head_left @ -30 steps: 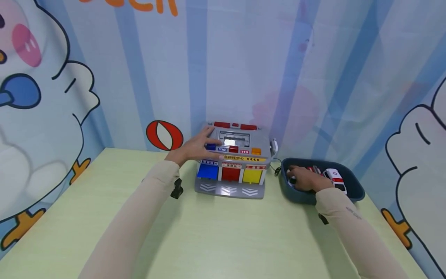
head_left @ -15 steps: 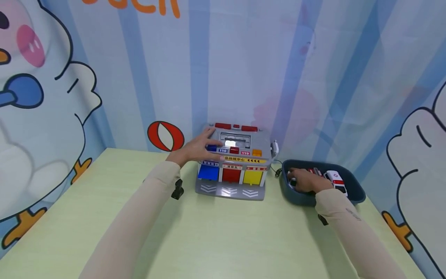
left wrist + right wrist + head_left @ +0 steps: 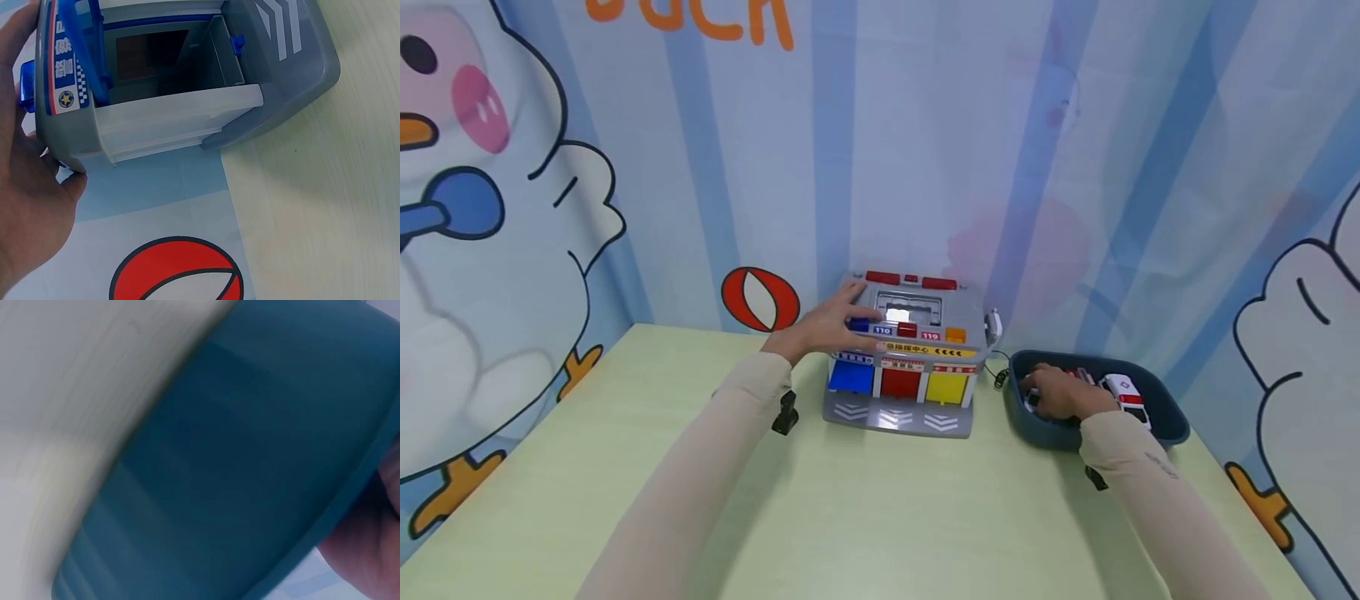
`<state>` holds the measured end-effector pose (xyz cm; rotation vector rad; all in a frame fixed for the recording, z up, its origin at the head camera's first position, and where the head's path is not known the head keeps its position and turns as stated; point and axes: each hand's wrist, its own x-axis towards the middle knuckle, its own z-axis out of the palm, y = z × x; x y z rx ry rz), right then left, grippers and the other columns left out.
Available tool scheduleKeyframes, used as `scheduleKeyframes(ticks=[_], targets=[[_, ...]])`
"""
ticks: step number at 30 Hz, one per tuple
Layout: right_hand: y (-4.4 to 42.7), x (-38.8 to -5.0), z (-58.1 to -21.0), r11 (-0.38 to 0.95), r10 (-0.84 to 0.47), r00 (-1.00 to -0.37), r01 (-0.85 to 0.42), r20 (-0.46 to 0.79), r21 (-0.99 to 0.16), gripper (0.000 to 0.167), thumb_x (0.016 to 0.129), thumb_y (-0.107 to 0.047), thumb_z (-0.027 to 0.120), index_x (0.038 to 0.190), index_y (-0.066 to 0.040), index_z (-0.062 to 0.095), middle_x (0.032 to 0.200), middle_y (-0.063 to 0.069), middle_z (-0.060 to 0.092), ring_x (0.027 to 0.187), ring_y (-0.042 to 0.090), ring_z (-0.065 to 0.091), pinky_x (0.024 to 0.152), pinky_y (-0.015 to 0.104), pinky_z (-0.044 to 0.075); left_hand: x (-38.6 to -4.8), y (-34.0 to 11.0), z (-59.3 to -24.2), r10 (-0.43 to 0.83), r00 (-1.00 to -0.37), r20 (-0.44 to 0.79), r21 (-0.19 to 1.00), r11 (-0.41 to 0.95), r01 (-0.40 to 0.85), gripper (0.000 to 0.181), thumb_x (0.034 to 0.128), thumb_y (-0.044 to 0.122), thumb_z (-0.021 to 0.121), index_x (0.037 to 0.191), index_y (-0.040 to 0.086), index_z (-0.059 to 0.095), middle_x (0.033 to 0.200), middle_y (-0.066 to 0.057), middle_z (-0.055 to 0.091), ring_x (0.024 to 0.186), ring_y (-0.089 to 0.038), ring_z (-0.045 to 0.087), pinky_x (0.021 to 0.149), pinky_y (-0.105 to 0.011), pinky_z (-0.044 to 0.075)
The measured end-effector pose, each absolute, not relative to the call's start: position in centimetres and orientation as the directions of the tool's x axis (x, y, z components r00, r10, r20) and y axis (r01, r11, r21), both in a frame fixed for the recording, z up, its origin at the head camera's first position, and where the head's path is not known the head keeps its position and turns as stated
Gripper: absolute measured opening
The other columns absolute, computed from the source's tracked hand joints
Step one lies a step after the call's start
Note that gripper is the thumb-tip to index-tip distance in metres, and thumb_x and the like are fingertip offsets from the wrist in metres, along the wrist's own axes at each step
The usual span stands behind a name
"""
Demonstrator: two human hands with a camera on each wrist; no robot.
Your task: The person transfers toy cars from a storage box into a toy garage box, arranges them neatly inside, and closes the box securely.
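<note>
A grey toy emergency station (image 3: 917,367) stands on the table, with blue, red and yellow garage doors. Its blue door (image 3: 852,377) is swung up, and the left wrist view looks into the hollow bay (image 3: 162,69) behind it. My left hand (image 3: 827,323) grips the station's left corner, fingers spread over the roof and front edge, beside the blue button. My right hand (image 3: 1060,392) reaches into a dark blue bin (image 3: 1045,433), fingers curled down at a small white-and-black toy car (image 3: 1032,402). The bin wall (image 3: 250,450) hides most of that hand in the right wrist view.
A white toy car (image 3: 1126,396) with a red stripe and a red toy vehicle (image 3: 1081,375) lie in the bin. A coiled cord (image 3: 1001,379) runs from the white handset (image 3: 993,327) on the station's right side. A printed curtain (image 3: 910,150) hangs behind the table.
The head view has tilted slightly, so everything sits a little lower in it. Both hands keep their places at the station and in the bin.
</note>
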<state>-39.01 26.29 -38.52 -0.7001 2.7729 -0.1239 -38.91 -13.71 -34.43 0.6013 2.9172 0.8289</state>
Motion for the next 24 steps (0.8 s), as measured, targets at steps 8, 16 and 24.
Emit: scheduleKeyframes(ticks=[8, 16, 24], targets=[[26.9, -38.4, -36.8, 0.873, -0.484, -0.857, -0.459, -0.178, -0.165, 0.047, 0.081, -0.02, 0.08, 0.124, -0.005, 0.069, 0.136, 0.03, 0.051, 0.119, 0.044, 0.051, 0.096, 0.058, 0.05, -39.1, -13.7, -34.5, 0.379, -0.924, 0.059, 0.506, 0.786, 0.355, 0.074, 0.0806, 0.054, 0.074, 0.145, 0.022, 0.055, 0.171, -0.005, 0.0, 0.157, -0.031, -0.009, 0.12, -0.067, 0.017], [26.6, -37.6, -34.8, 0.872, -0.486, -0.858, -0.461, -0.167, -0.165, 0.058, 0.079, -0.03, 0.083, 0.129, -0.005, 0.066, 0.147, 0.037, 0.037, 0.128, 0.054, 0.044, 0.099, 0.065, 0.047, -39.2, -13.8, -34.6, 0.376, -0.924, 0.067, 0.492, 0.793, 0.358, 0.074, 0.0809, 0.054, 0.073, 0.145, 0.022, 0.054, 0.171, -0.005, 0.001, 0.157, -0.031, -0.008, 0.12, -0.067, 0.017], [26.5, -36.3, -33.9, 0.875, -0.478, -0.864, -0.451, -0.161, -0.177, 0.063, 0.08, -0.033, 0.084, 0.132, -0.005, 0.064, 0.15, 0.036, 0.034, 0.132, 0.055, 0.04, 0.099, 0.064, 0.047, -39.1, -13.6, -34.6, 0.38, -0.923, 0.061, 0.491, 0.794, 0.359, 0.074, 0.0815, 0.055, 0.072, 0.145, 0.023, 0.054, 0.171, -0.004, 0.001, 0.157, -0.03, -0.009, 0.12, -0.067, 0.016]])
